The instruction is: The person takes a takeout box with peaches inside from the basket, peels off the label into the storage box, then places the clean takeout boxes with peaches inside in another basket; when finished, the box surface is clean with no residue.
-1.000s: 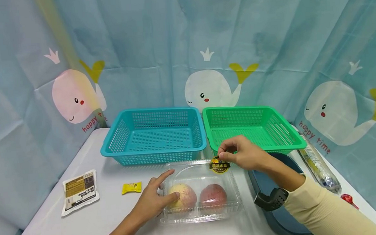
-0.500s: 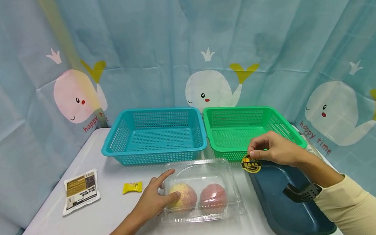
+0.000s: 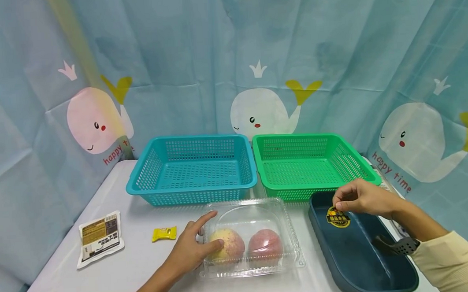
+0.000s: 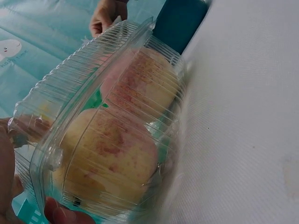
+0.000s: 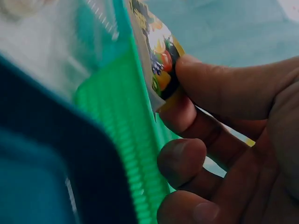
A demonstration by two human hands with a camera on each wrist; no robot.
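Note:
A clear plastic clamshell box (image 3: 257, 211) with two peaches (image 3: 265, 246) inside sits on the white table. My left hand (image 3: 191, 243) holds its left end, the thumb on the lid over the nearer-left peach and the index finger stretched along the back. In the left wrist view the peaches (image 4: 112, 158) show through the ribbed lid. Over the dark blue tub (image 3: 356, 250), my right hand (image 3: 365, 198) pinches a round black-and-gold sticker (image 3: 338, 217) between thumb and index finger. Printed fruit shows on the sticker (image 5: 163, 63) in the right wrist view, its other fingers curled below.
Behind stand a blue mesh basket (image 3: 199, 174) and a green mesh basket (image 3: 298, 169), side by side. On the left lie a small yellow packet (image 3: 164, 233) and a white-and-brown pouch (image 3: 100, 238). A whale-print curtain (image 3: 197, 55) encloses the table.
The right hand has carried the sticker off the box's back right corner, rightward past the green basket's front to over the dark blue tub. The left hand has stayed on the box.

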